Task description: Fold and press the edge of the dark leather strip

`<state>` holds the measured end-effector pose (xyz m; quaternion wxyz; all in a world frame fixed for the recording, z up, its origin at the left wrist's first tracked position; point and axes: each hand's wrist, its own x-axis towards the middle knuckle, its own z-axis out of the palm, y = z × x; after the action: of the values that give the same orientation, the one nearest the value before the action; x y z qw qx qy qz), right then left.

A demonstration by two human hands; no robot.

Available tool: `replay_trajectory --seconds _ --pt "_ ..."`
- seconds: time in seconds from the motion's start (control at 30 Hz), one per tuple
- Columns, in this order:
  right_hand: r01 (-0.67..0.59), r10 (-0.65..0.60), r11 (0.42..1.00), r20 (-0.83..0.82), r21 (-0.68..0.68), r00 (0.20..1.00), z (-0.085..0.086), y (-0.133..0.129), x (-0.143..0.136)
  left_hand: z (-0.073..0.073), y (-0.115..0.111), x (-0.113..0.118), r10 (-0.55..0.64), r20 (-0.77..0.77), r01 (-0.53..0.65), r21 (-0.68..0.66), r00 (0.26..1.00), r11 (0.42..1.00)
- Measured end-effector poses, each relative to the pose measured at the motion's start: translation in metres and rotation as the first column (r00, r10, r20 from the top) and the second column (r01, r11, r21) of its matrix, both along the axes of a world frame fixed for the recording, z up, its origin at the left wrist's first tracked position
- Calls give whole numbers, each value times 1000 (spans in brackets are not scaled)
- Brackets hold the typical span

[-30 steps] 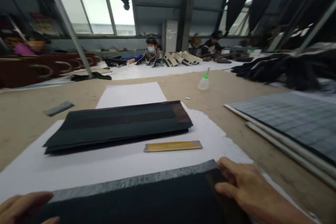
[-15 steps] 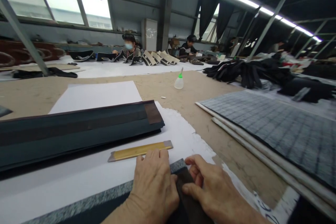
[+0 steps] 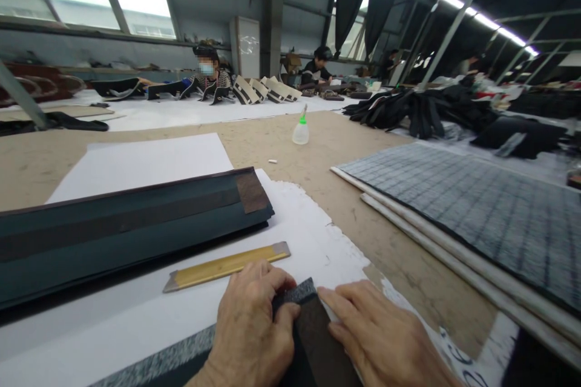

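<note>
A dark fabric strip with a grey edge [image 3: 313, 332] lies on white paper [image 3: 149, 163] at the near edge. My left hand [image 3: 252, 326] presses on the strip's right end, fingers curled over its corner. My right hand [image 3: 379, 338] rests flat beside it, fingertips touching the strip's right edge. Just beyond my hands lies a yellow ruler [image 3: 224, 266]. Behind it sits a stack of folded dark fabric pieces [image 3: 127, 224].
A small glue bottle with a green tip [image 3: 300, 130] stands on the brown table. A grey checked fabric board [image 3: 476, 205] lies at the right. Dark garments [image 3: 422, 112] are piled beyond. Other people [image 3: 206, 72] work at a far table.
My left hand has slid from the strip's left end to its right corner, joining the right hand. The view has turned to the right.
</note>
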<state>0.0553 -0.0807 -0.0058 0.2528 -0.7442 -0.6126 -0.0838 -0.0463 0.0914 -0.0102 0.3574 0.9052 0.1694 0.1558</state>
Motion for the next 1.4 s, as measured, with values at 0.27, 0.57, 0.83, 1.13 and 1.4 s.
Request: replay_trajectory --seconds 0.27,0.57,0.83,1.13,1.4 --pt "-45 45 999 155 1 987 -5 2 2 -8 0 -3 -147 220 103 200 964 974" --pt "-39 32 999 174 38 984 -7 5 2 -5 5 0 -376 309 202 474 873 857" --pt "-24 20 999 78 49 997 1 6 2 -3 2 2 -479 118 338 566 870 752" --pt "99 -78 986 -150 134 986 0 5 9 -1 1 3 -488 33 380 582 872 719" --pt "2 -7 997 73 74 997 0 6 5 4 1 6 -508 21 364 673 861 644"
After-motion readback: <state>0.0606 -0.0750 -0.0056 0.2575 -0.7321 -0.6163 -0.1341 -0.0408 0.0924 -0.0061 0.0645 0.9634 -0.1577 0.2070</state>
